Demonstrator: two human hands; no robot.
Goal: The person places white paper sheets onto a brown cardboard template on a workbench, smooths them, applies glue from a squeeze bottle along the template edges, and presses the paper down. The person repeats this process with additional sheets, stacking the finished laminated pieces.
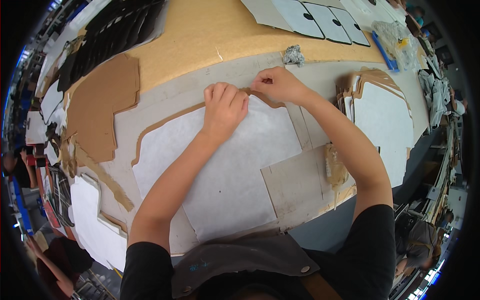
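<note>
A large white cut-out panel (215, 165) with a brown border along its far edge lies flat in front of me on a grey board. My left hand (224, 111) rests on that far edge with its fingers bent and pressed together, gripping the brown border. Just to its right, my right hand (278, 86) pinches the same border between thumb and fingers. The fingertips of both hands partly hide the edge. Beside my right forearm lies a yellowish, glue-stained squeeze bottle (336, 167) with a thin nozzle.
Stacked brown panels (95, 110) lie at left, white panels (97, 220) nearer me. On the right is a stack of white, brown-edged panels (382, 120). Crumpled foil (294, 55) sits beyond my right hand. Black pieces (112, 45) lie far left, black-edged white panels (325, 22) far right.
</note>
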